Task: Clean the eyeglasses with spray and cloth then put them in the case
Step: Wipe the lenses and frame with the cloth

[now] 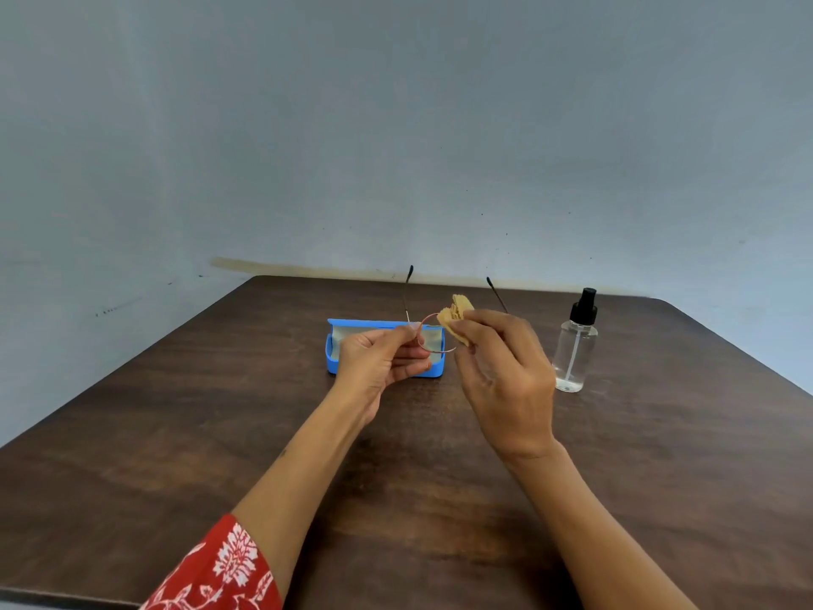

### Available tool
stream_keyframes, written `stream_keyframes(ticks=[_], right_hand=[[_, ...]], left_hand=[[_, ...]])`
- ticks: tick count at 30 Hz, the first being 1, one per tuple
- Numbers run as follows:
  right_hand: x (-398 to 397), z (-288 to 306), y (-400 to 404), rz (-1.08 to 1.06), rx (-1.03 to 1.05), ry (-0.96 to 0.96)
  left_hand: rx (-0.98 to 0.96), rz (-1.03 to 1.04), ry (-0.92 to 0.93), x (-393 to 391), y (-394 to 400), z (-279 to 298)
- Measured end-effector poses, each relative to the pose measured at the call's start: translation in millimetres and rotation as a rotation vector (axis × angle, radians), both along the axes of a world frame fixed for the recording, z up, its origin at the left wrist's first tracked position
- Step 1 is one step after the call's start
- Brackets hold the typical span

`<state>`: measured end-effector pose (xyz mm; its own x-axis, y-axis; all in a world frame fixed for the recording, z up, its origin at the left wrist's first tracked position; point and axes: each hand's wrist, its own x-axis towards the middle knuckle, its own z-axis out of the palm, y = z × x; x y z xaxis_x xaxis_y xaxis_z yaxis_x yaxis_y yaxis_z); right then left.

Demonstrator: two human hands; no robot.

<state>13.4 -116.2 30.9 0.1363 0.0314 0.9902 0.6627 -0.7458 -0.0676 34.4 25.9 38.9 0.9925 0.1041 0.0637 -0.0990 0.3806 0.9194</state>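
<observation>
Head view, nearest edge: red sleeve [220,570] with white floral print, bottom left, on the left forearm
Table [176,433]: dark brown wood, running back to a pale grey-blue wall [396,125]
Left hand [378,363]: raised above the table, fingers curled, pinching the eyeglasses [433,334] at the rim of the left-side lens
Right hand [501,376]: also raised, fingers bunched around a tan cloth [457,317], pressing it onto the right-side lens, which sits hidden under it
Eyeglasses: thin round wire frame, held in the air between both hands, temples unfolded and pointing away toward the wall, dark tips up
Case [347,345]: blue, lying open on the table right behind the left hand, grey lining showing
Spray bottle [575,341]: clear with black pump top, upright on the table, just right of the right hand, not touched
</observation>
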Motion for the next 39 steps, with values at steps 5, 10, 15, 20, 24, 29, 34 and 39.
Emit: stream_keyframes(ticks=[5, 10, 15, 20, 24, 29, 34, 39], right_hand=[[7.6, -5.5, 2.6, -0.052, -0.186, -0.046], [15.0, -21.1, 6.6, -0.032, -0.279, 0.017], [22.9, -26.4, -0.8, -0.063, -0.258, 0.106], [24.6, -32.1, 2.7, -0.068, -0.393, 0.115], [22.6, -34.3, 6.1, -0.055, -0.447, 0.121], [18.3, -34.8, 6.7, -0.108, -0.359, 0.203], [14.6, -36.9, 9.6, -0.08, -0.497, 0.194], [12.3, -34.1, 6.1, -0.144, -0.35, 0.269]], left_hand=[[0.009, -0.03, -0.02, -1.2, -4.2, 0.0], [0.034, 0.014, -0.009, -0.1, -0.6, -0.7], [0.048, 0.035, 0.009, 1.1, 0.1, -2.2], [0.077, 0.064, -0.007, 2.9, 3.0, -4.2], [0.075, 0.092, -0.022, 3.1, 4.3, -3.7], [0.054, 0.083, -0.011, 3.1, 2.8, -3.9], [0.061, 0.12, -0.038, 2.9, 2.6, -3.9], [0.054, 0.11, 0.003, 3.6, 4.3, -3.8]])
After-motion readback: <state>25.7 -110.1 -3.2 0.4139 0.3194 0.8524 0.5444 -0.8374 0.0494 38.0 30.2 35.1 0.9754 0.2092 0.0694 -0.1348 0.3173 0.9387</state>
